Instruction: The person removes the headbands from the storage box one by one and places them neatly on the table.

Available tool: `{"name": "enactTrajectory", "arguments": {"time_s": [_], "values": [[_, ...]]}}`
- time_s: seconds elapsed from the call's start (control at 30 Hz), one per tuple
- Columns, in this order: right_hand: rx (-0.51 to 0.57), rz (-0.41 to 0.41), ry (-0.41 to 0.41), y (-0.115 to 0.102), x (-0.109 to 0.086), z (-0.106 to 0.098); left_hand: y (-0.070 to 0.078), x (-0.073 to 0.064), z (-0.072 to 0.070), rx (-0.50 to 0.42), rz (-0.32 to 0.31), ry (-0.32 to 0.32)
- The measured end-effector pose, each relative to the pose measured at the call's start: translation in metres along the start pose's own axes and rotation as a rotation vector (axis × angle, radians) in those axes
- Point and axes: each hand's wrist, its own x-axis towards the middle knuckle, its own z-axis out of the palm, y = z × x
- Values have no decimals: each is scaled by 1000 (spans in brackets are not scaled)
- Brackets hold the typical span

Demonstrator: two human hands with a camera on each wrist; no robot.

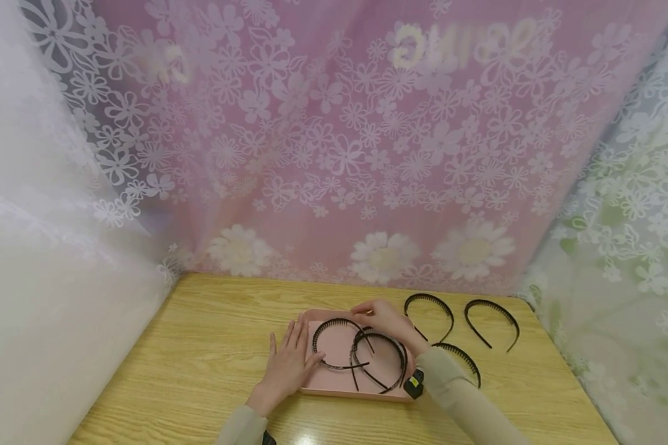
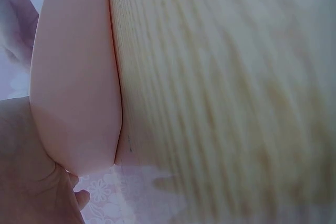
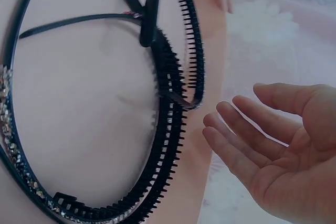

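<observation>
A pink tray stands on the table with several black toothed headbands overlapping in its right half. Farther left in it lies another headband. My left hand rests along the tray's left side, fingers straight and thumb reaching over the rim. In the left wrist view its palm lies against the pink wall. Over the tray's back right corner is my right hand, its fingers loosely bent and holding nothing. The right wrist view shows glittery stones on one headband.
Three more black headbands lie on the wooden table right of the tray: one at the back, one farther right, and one nearer, partly behind the right forearm. Flowered curtains enclose the table's back and sides.
</observation>
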Motion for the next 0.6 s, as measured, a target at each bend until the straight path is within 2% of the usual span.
{"name": "enactTrajectory", "arguments": {"time_s": [0.13,0.33,0.6], "values": [[-18,1,-19,0,7,8,-1,1,0,14,-13,-20],[2,57,-53,-8,12,18,-1,1,1,41,-12,-25],[-69,-13,-62,-16,14,22,1,-1,1,36,12,23]]}}
